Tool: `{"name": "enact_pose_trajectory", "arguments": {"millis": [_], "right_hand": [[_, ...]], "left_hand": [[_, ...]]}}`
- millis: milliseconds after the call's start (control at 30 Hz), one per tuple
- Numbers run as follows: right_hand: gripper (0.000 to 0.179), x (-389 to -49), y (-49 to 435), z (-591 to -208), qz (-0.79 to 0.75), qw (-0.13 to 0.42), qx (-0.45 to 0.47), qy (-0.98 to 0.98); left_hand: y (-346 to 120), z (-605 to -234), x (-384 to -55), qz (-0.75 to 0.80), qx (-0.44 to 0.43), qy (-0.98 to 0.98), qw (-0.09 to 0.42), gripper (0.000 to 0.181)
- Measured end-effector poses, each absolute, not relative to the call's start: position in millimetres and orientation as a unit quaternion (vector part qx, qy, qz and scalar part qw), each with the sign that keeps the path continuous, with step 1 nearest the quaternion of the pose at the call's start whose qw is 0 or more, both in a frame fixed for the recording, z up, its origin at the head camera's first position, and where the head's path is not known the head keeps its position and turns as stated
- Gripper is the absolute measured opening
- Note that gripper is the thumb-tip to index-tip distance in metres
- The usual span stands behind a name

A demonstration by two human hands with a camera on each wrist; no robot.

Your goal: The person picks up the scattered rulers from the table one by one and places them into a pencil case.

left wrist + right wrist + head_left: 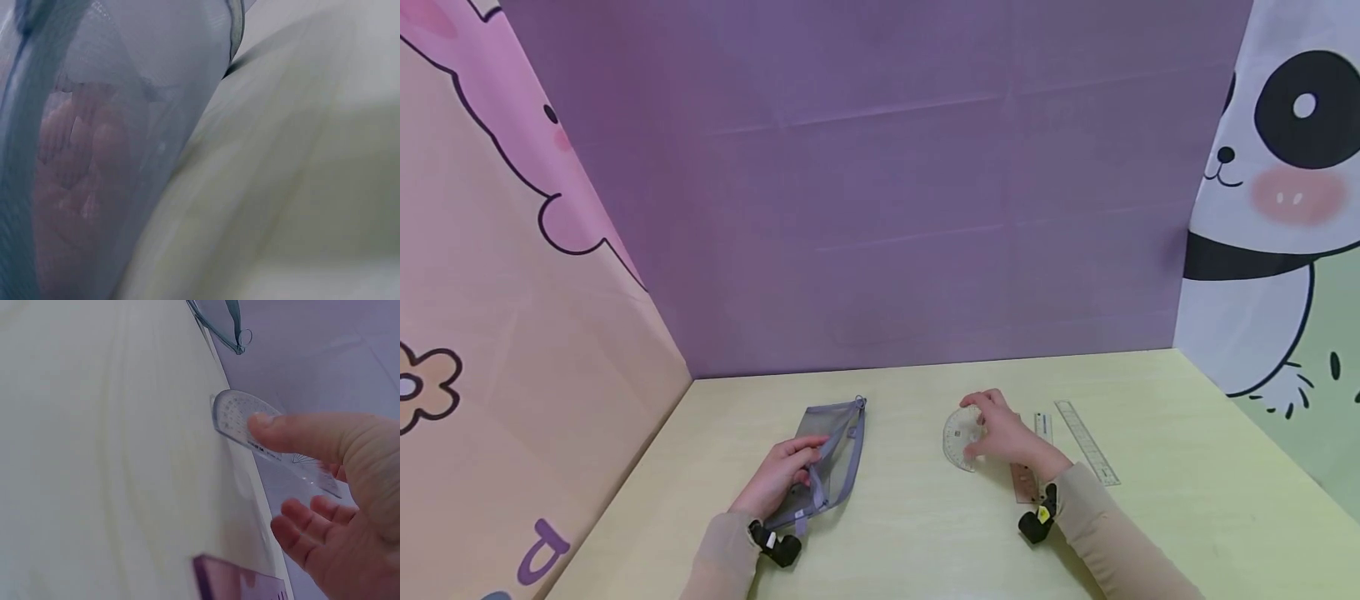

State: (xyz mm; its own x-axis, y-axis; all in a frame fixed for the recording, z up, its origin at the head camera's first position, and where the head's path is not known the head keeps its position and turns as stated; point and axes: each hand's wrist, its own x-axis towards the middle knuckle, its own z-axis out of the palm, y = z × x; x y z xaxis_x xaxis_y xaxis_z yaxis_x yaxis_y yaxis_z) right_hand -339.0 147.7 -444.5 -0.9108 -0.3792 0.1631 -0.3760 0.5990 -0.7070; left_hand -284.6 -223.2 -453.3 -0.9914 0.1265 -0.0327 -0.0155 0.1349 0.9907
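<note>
On the left of the table, a grey mesh zip pouch [823, 415] with purple-blue edging lies at a slant. My left hand [784, 473] grips it near its zipped edge, its opening facing right. In the left wrist view, fingers [78, 181] show through the sheer mesh [162, 56]. My right hand [1009, 433] pinches a clear half-round protractor [957, 437] between thumb and forefinger. The right wrist view has the protractor [234, 415] tilted above the table, the thumb across its face and the other fingers loosely curled below.
Right of the protractor lie a reddish see-through set square or ruler [1024, 485], a short clear ruler [1043, 427] partly behind the right hand, and a longer clear ruler [1087, 442]. A purple backdrop [910, 208] stands behind the pale wooden table [910, 542], with printed cloth at both sides.
</note>
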Motion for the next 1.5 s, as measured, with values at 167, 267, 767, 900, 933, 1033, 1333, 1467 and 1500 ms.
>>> {"name": "enact_pose_trajectory", "arguments": {"millis": [167, 267, 767, 900, 933, 1033, 1333, 1467, 1500], "right_hand": [[0.067, -341.0, 151.0, -447.3, -0.428, 0.039, -0.237, 0.871], [0.064, -340.8, 152.3, -447.6, -0.442, 0.052, -0.253, 0.859], [0.073, -344.5, 156.8, -451.2, -0.547, 0.079, -0.231, 0.801], [0.069, -346.6, 157.3, -453.1, -0.563, 0.078, -0.225, 0.791], [0.067, -347.1, 157.2, -453.6, -0.567, 0.079, -0.222, 0.789], [0.059, -348.0, 156.6, -454.2, -0.579, 0.087, -0.212, 0.782], [0.047, -348.0, 154.7, -451.2, -0.598, 0.091, -0.196, 0.772], [0.045, -347.0, 154.5, -449.5, -0.604, 0.093, -0.194, 0.767], [0.044, -346.8, 154.7, -449.1, -0.604, 0.093, -0.194, 0.767]], "left_hand": [[-223.5, -453.5, -285.1, 0.654, 0.041, 0.754, 0.054, 0.041], [-223.3, -453.0, -284.8, 0.655, 0.041, 0.753, 0.054, 0.041], [-221.0, -452.7, -285.1, 0.657, 0.035, 0.751, 0.056, 0.041], [-221.7, -453.0, -285.6, 0.657, 0.033, 0.751, 0.057, 0.041], [-222.0, -453.4, -285.8, 0.657, 0.033, 0.751, 0.057, 0.041], [-222.8, -454.2, -286.3, 0.656, 0.034, 0.752, 0.057, 0.041], [-223.1, -452.3, -286.1, 0.650, 0.040, 0.756, 0.060, 0.042], [-224.5, -454.8, -287.9, 0.651, 0.039, 0.756, 0.060, 0.041], [-224.9, -455.4, -288.4, 0.650, 0.039, 0.756, 0.060, 0.041]]}}
